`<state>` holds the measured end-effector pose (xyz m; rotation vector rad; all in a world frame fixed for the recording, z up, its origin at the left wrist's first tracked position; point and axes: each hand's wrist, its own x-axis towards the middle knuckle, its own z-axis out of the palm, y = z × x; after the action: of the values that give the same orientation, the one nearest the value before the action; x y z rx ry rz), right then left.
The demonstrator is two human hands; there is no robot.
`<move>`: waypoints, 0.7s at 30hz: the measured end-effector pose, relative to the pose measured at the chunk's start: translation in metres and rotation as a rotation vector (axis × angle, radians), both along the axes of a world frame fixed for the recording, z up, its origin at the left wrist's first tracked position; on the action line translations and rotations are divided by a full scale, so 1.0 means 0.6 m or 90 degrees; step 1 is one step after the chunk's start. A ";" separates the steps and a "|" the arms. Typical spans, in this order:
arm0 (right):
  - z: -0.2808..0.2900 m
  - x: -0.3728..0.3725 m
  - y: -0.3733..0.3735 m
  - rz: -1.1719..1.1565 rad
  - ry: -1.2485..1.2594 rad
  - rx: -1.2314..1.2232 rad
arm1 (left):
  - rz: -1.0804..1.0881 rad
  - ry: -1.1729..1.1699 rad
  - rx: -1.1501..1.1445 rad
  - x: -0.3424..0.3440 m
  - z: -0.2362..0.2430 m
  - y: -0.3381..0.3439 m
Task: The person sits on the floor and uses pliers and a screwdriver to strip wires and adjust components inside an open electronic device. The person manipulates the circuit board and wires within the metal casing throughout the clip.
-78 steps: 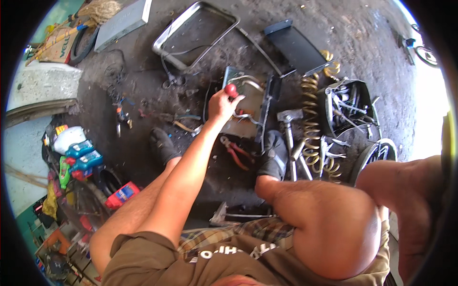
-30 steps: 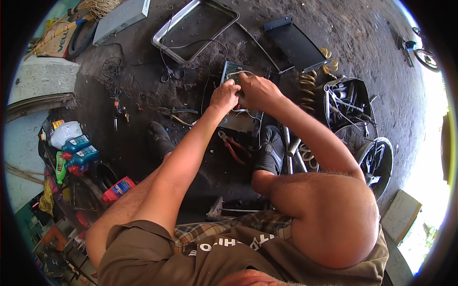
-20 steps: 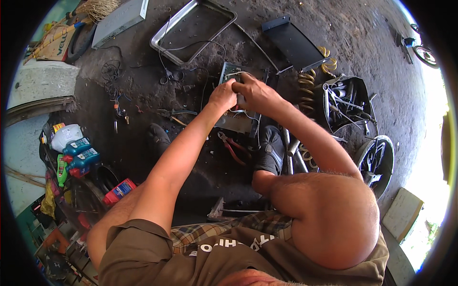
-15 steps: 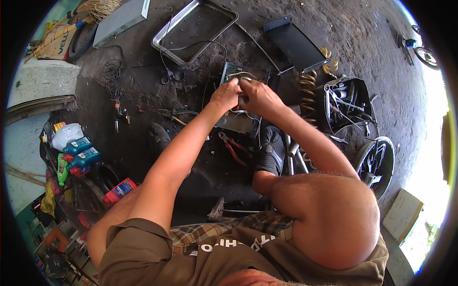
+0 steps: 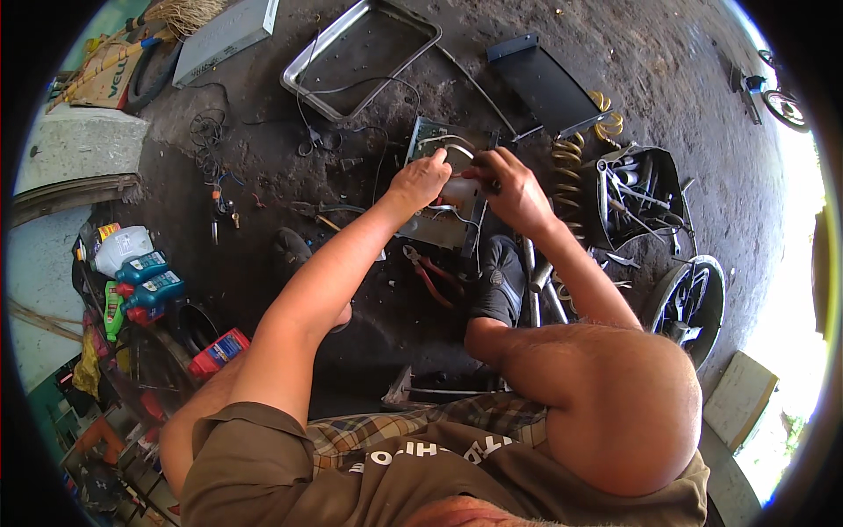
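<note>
On the ground between my feet lies an opened electronic unit, a shallow metal chassis (image 5: 436,232) with a green circuit board (image 5: 423,132) at its far end and pale wires (image 5: 457,140) looping over it. My left hand (image 5: 421,179) is closed over the chassis, its fingertips pinched beside the wires; what they grip is hidden. Closed too, my right hand (image 5: 518,191) hovers at the chassis's right edge. Something dark shows in its curled fingers, too small to name. Red-handled pliers (image 5: 430,274) lie just nearer than the chassis.
A metal-rimmed tray frame (image 5: 309,92) and a black panel (image 5: 549,86) lie beyond. To the right stand a coil spring (image 5: 566,167), a black container of tools (image 5: 606,215) and a round tub (image 5: 720,303). Bottles (image 5: 156,290) and tangled cables (image 5: 206,132) are on the left.
My right hand has drawn away to the right from my left hand, leaving a gap above the chassis. More of the wires and board shows. The left hand has barely moved.
</note>
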<state>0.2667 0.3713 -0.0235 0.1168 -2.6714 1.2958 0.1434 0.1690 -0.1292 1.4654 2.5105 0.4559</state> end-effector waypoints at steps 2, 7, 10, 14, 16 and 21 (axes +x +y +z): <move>0.001 0.007 0.008 -0.031 -0.010 -0.060 | 0.006 -0.005 -0.034 0.002 0.001 0.005; 0.008 0.020 0.013 -0.154 -0.027 -0.061 | 0.002 0.014 -0.061 0.005 -0.001 0.006; 0.004 0.027 0.018 -0.249 -0.056 -0.089 | 0.011 0.026 -0.053 0.003 -0.001 0.009; -0.001 0.032 0.034 -0.329 -0.101 -0.192 | 0.080 0.017 0.036 -0.005 0.017 0.010; -0.027 0.037 0.056 -0.363 -0.128 -0.260 | 0.149 -0.033 0.134 -0.015 0.030 0.009; -0.058 0.037 0.067 -0.437 -0.222 -0.508 | 0.400 -0.508 0.349 -0.046 0.022 -0.019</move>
<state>0.2887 0.4113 -0.0582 -1.0849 -1.8648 2.0560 0.1159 0.1577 -0.1163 0.3601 2.1502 1.5573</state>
